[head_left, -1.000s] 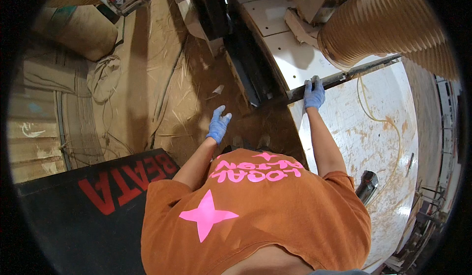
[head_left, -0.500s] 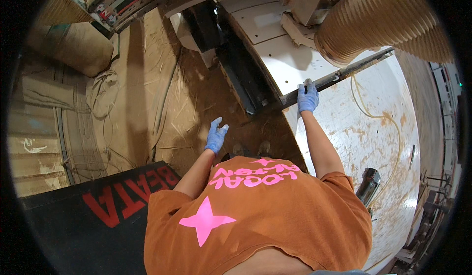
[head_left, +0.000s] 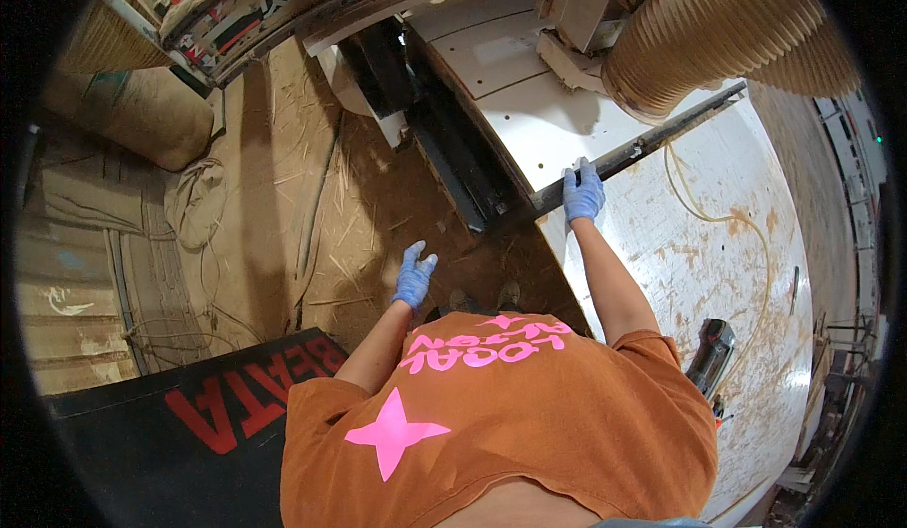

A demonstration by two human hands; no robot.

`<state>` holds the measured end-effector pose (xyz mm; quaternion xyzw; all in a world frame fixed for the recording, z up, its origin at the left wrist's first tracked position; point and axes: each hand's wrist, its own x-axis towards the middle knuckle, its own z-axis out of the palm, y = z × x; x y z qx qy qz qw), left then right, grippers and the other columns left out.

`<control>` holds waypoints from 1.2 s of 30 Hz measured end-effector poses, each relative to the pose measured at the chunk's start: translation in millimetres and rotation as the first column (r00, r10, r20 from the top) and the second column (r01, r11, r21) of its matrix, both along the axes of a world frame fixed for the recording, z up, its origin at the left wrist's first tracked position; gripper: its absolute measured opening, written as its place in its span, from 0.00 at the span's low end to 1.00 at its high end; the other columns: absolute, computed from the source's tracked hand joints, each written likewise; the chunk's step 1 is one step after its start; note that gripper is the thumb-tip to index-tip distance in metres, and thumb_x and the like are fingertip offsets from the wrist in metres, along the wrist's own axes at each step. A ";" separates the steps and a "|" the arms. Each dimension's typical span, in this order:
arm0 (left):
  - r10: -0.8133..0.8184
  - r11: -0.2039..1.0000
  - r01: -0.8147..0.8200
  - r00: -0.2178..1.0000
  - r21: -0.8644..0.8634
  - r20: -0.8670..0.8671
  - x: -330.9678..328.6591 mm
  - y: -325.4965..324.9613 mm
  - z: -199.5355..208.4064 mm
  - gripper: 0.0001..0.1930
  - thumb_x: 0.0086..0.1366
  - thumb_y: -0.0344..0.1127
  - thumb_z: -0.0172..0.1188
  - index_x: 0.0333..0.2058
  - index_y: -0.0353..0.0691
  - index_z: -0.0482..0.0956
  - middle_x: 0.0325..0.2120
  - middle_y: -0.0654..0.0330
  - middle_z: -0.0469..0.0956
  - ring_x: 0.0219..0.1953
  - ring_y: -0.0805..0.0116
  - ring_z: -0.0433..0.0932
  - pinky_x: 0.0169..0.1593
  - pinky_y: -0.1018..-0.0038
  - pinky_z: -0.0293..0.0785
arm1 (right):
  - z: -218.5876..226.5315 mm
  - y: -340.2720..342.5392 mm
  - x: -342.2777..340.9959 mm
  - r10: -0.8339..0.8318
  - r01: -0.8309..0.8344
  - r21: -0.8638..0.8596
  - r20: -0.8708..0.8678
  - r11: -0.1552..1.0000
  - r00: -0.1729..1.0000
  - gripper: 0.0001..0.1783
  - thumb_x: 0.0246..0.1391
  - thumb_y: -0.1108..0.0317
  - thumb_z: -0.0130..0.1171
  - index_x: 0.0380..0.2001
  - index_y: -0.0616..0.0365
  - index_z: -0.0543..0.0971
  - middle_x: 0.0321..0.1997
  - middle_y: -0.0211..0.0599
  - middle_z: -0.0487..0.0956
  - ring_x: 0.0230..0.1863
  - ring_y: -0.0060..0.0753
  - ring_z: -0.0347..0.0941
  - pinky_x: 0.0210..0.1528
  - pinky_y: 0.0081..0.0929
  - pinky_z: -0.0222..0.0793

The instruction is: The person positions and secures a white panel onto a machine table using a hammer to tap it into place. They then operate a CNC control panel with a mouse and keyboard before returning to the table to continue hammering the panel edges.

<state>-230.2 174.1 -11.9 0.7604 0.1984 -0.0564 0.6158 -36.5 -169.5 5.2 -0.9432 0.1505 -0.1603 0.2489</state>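
My right hand (head_left: pixel 584 194), in a blue glove with pale fingertips, rests on a long dark bar (head_left: pixel 652 138) that runs across the white tabletop. Its fingers stretch forward over the bar rather than wrapping round it. My left hand (head_left: pixel 413 279), gloved alike, hovers over the dusty floor with nothing in it, its fingers apart and slightly bent. Ahead of both hands lies a long black trough-like channel (head_left: pixel 463 164) along the left edge of the white panels (head_left: pixel 529 117).
A thick ribbed hose (head_left: pixel 709 37) hangs at the upper right. A thin yellowish hose (head_left: pixel 756 245) and a dark cylindrical tool (head_left: pixel 710 349) lie on the white table (head_left: pixel 680 273). Left of me stands a black panel with red lettering (head_left: pixel 123 462). Wood shavings cover the floor (head_left: pixel 283 235).
The view has shifted slightly, so the machine's upper edge shows more. My right hand stays on the bar, and my left hand stays in the air with little movement.
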 end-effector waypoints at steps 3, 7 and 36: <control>-0.072 0.997 0.071 0.996 -0.005 -0.053 13.7 -10.9 16.0 0.29 0.63 0.39 0.62 0.61 0.45 0.63 0.53 0.53 0.71 0.54 0.64 0.69 0.57 0.69 0.65 | 0.7 1.4 -0.8 -0.002 0.002 0.010 0.020 1.000 1.000 0.30 0.53 0.46 0.56 0.57 0.46 0.73 0.61 0.48 0.71 0.61 0.47 0.67 0.63 0.42 0.57; -0.190 0.981 0.186 0.977 -0.050 -0.093 71.5 -42.5 45.2 0.36 0.62 0.45 0.61 0.64 0.43 0.56 0.61 0.47 0.62 0.63 0.56 0.61 0.63 0.66 0.58 | 1.5 -0.6 -0.4 -0.013 0.013 0.008 0.026 1.000 1.000 0.30 0.53 0.47 0.56 0.56 0.47 0.73 0.60 0.49 0.71 0.61 0.48 0.67 0.63 0.42 0.58; 0.320 0.943 -0.289 0.925 0.166 -0.207 243.7 -198.8 34.4 0.53 0.55 0.68 0.56 0.67 0.40 0.43 0.61 0.42 0.61 0.60 0.47 0.66 0.61 0.61 0.63 | 63.4 -21.0 -9.9 0.268 -0.230 0.152 -0.308 0.961 0.913 0.38 0.51 0.47 0.57 0.62 0.50 0.65 0.67 0.52 0.62 0.65 0.49 0.61 0.64 0.38 0.58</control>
